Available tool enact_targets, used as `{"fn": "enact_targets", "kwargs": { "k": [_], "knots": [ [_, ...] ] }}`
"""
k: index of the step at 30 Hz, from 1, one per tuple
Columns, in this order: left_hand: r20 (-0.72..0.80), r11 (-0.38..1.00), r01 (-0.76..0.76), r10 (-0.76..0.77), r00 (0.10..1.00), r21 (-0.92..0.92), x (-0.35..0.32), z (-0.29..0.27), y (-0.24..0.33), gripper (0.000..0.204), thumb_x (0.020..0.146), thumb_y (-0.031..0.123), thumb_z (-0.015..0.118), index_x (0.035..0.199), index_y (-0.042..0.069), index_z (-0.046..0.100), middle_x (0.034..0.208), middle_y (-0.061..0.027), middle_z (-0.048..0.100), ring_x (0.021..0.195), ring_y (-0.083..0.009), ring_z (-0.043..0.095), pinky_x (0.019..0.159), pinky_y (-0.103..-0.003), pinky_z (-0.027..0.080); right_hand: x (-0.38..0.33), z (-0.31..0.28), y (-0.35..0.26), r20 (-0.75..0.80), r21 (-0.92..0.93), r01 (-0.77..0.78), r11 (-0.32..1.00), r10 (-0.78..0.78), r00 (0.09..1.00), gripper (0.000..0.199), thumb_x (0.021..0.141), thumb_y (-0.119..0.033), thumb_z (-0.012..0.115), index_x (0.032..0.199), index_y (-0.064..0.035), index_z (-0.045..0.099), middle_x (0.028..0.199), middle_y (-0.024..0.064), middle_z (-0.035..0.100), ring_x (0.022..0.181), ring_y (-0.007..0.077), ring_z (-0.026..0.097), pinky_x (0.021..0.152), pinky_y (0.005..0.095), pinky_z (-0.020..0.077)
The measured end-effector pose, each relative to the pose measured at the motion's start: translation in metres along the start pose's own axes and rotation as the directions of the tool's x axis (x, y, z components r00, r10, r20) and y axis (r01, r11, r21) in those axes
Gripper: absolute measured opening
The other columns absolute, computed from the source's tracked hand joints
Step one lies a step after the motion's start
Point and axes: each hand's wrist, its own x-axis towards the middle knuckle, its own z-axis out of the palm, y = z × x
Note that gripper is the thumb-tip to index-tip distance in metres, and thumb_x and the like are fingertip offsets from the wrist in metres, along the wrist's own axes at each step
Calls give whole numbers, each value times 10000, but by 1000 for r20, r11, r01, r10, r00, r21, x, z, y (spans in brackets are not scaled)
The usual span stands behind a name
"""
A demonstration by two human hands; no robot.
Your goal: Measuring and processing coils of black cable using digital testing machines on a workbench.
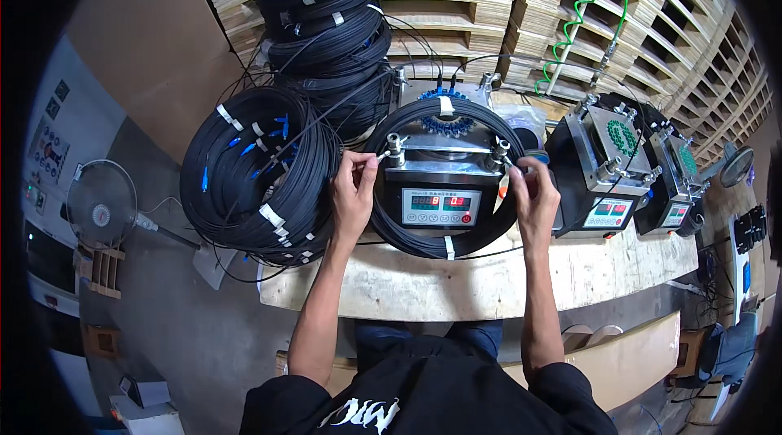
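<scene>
In front of me stands a polishing machine (436, 205) with a lit red and green digit panel. Its metal top plate carries a ring of blue connectors (446, 125), with two cables rising from the back. A coil of black cable (407, 241), tied with white tape, loops around the machine's front and top. My left hand (353, 195) is closed in a pinch on a small light lever at the left front corner post (395, 144). At the right front corner post (502, 148), my right hand (538, 200) pinches a similar small lever, partly hidden by the fingers.
Black cable coils with blue connectors (273, 182) lie to the left, before a tall coil stack (330, 68). Two similar machines (599, 166) with green connectors stand right on the wooden table (391, 280). Pallets (440, 3) line the back; green coiled hoses (580, 7) hang there. A fan (102, 199) stands left.
</scene>
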Motion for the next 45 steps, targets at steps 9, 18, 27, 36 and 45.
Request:
{"fn": "enact_targets", "kwargs": {
  "k": [9, 18, 27, 36, 45],
  "knots": [
    [-35, 1000, -15, 15, 999, -8, 0, 1, -1, 236, 1007, 238, 612, 1038, 3, 615, 804, -36, 613, 723, -97, 548, 650, -253, 450, 9, 0, 16, 35, -20, -42, 999, 43, 998, 206, 942, -112, 687, 936, 34, 542, 608, 105, 536, 529, 115, 409, 489, 293, 367],
    [-54, 1000, -21, 21, 998, -14, 2, 1, 2, 238, 993, 248, 635, 1028, 12, 624, 776, -7, 587, 695, -79, 509, 629, -249, 429, 15, -6, 18, 99, -152, -43, 987, 58, 993, 292, 1014, -207, 593, 873, 41, 534, 567, 134, 585, 481, 165, 566, 466, 323, 414],
    [42, 997, 81, -81, 996, -6, 2, -4, 5, 207, 1002, 222, 617, 1043, 19, 605, 823, -4, 561, 741, -69, 492, 670, -228, 411, 17, -14, -6, 244, -256, 128, 958, -65, 968, 220, 896, -105, 699, 1016, -6, 543, 816, 182, 627, 675, 333, 637, 589, 434, 444],
    [56, 997, -32, 28, 998, 70, 7, -6, 8, 239, 1002, 232, 614, 1018, -4, 581, 722, -56, 540, 644, -124, 480, 583, -289, 405, 30, -15, -2, 260, -92, 2, 996, 22, 965, 200, 868, 12, 710, 803, 78, 533, 606, 177, 571, 529, 129, 513, 507, 315, 404],
    [133, 950, -221, 195, 972, 223, 10, -12, 5, 190, 1012, 181, 564, 1018, -9, 558, 842, -177, 644, 703, -348, 603, 658, -415, 477, 28, -16, 9, 257, 128, -143, 981, 106, 960, 283, 837, -4, 764, 785, 72, 497, 755, 128, 663, 702, 75, 549, 641, 265, 480]
  ]
}}
